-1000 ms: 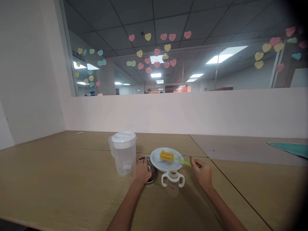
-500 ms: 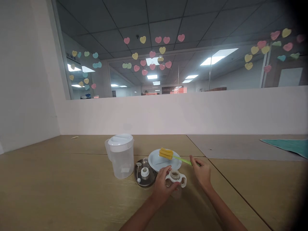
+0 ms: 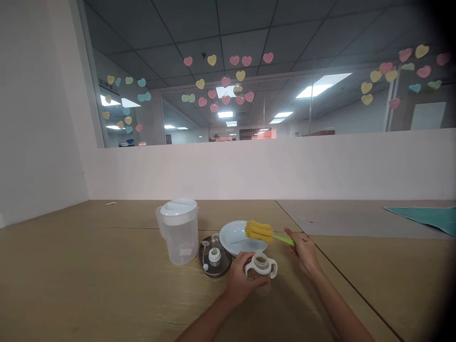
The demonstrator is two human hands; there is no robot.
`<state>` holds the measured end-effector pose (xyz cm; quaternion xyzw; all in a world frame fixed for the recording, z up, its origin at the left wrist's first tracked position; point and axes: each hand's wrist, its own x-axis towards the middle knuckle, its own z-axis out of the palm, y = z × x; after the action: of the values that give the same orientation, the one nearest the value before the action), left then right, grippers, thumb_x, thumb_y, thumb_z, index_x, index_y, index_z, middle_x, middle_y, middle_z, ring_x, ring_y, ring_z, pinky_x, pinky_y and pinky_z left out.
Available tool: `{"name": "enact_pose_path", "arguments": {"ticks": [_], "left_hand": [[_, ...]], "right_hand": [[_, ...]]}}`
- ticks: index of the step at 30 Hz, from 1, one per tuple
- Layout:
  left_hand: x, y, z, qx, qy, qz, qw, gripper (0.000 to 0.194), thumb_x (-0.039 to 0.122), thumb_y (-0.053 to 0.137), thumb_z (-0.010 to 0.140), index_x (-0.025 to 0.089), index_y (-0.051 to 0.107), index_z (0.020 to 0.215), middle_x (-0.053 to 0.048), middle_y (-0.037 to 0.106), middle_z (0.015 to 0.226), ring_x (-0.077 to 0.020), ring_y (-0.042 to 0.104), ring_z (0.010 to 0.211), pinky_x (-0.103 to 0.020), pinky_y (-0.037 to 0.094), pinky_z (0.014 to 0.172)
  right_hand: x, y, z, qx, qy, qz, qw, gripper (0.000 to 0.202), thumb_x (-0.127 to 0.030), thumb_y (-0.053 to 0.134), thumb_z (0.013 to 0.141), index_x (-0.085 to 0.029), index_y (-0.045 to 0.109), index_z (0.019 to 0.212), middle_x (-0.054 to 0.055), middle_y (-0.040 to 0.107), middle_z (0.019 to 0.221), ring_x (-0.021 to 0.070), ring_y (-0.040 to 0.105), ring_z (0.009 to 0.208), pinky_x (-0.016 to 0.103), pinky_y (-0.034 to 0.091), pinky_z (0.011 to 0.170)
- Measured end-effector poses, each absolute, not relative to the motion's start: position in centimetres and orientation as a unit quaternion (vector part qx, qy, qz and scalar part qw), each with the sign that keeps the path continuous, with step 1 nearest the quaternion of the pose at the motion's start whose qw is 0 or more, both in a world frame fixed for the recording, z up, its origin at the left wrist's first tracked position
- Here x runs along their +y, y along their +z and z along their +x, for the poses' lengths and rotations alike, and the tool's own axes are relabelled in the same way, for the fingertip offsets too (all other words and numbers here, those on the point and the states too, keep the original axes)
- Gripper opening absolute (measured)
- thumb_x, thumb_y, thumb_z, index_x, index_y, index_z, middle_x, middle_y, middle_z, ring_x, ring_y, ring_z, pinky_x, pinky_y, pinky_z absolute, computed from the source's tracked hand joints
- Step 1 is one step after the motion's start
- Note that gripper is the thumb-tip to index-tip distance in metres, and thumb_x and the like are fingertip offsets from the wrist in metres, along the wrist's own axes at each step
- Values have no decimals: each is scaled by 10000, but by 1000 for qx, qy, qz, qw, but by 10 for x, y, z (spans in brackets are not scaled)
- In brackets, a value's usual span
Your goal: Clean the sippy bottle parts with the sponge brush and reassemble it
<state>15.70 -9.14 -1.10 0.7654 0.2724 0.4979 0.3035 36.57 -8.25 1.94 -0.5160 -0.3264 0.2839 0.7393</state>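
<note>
My left hand [image 3: 243,278] is closed around the side of a clear baby bottle [image 3: 264,283]. The bottle has a white collar with loop handles [image 3: 273,269], and its round mouth is uncovered and faces up. In my right hand [image 3: 303,250] is the green handle of a bottle brush [image 3: 259,231]. Its yellow sponge head points left, above the right part of a white plate [image 3: 231,244] and behind the bottle. A dark round tray [image 3: 217,271], left of my left hand, bears a white bottle ring [image 3: 214,255], a clear dome cap [image 3: 215,239] and a straw piece with a white end [image 3: 205,245].
A translucent pitcher [image 3: 181,240] with a white lid stands left of the tray. At the far right lies a teal cloth [image 3: 427,216]. A small flat piece [image 3: 110,204] rests near the back wall, below a window with heart-shaped notes.
My right hand has moved slightly right, and the brush head has shifted right and nearer, from the plate's middle to its right side. The bottle has barely moved in my left hand.
</note>
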Motion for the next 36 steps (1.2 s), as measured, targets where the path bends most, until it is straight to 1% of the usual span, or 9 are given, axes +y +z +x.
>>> {"name": "enact_pose_path", "arguments": {"ticks": [4, 6, 8, 12, 16, 20, 24, 28, 36], "left_hand": [[-94, -8, 157, 260, 510, 734, 365, 570, 337, 792, 537, 189, 564, 1038, -53, 651, 1003, -213, 609, 915, -307, 495, 796], [-93, -2, 154, 255, 537, 713, 373, 585, 337, 778, 561, 184, 531, 1069, -59, 659, 1009, -212, 617, 924, -304, 499, 800], [-89, 6, 148, 268, 570, 706, 323, 591, 350, 772, 571, 178, 523, 1080, -71, 652, 1027, -219, 612, 945, -321, 492, 829], [-76, 16, 130, 325, 607, 714, 131, 575, 410, 742, 610, 182, 537, 1096, -92, 617, 1057, -234, 589, 953, -358, 489, 823], [-62, 17, 112, 331, 582, 742, -29, 502, 427, 674, 696, 216, 541, 1132, -94, 595, 1087, -237, 559, 1009, -380, 460, 878], [-56, 14, 102, 308, 525, 781, -141, 428, 379, 613, 771, 254, 530, 1171, -87, 610, 1070, -227, 559, 996, -389, 437, 888], [-58, 15, 101, 290, 478, 801, -213, 385, 278, 533, 834, 232, 511, 1216, -103, 615, 1074, -232, 560, 997, -387, 425, 873], [-62, 18, 104, 275, 425, 824, -254, 378, 147, 404, 872, 229, 512, 1225, -92, 617, 1091, -216, 559, 997, -369, 418, 859], [-67, 21, 109, 261, 424, 821, -280, 390, 123, 422, 866, 238, 498, 1231, -83, 627, 1047, -208, 567, 955, -344, 412, 815]], "right_hand": [[-86, 24, 370, -325, 301, -497, 746, 501, -493, 735, 512, -209, 323, 498, -92, 239, 497, 44, 238, 418, 205, 251, 332], [-87, 26, 371, -328, 314, -488, 745, 493, -491, 742, 506, -202, 342, 508, -88, 257, 516, 42, 237, 429, 200, 250, 333], [-88, 27, 370, -340, 321, -483, 741, 497, -490, 741, 512, -200, 338, 510, -82, 256, 530, 45, 248, 447, 194, 249, 344], [-89, 28, 365, -373, 280, -500, 730, 533, -510, 702, 555, -208, 270, 484, -73, 221, 521, 54, 243, 467, 195, 249, 378], [-89, 26, 365, -409, 163, -556, 705, 519, -521, 628, 626, -211, 243, 465, -58, 221, 498, 67, 241, 477, 217, 251, 429], [-93, 25, 363, -463, 46, -563, 683, 490, -492, 561, 699, -204, 246, 458, -43, 218, 498, 79, 251, 505, 227, 255, 482], [-100, 26, 351, -478, -12, -552, 683, 480, -489, 545, 723, -190, 293, 444, -35, 245, 493, 78, 265, 497, 223, 266, 491], [-104, 25, 337, -506, -46, -542, 670, 487, -491, 533, 738, -173, 331, 431, -34, 246, 490, 68, 257, 484, 207, 267, 493], [-101, 15, 322, -533, -27, -531, 658, 479, -478, 521, 754, -167, 338, 439, -32, 268, 489, 68, 277, 488, 202, 277, 501]]}}
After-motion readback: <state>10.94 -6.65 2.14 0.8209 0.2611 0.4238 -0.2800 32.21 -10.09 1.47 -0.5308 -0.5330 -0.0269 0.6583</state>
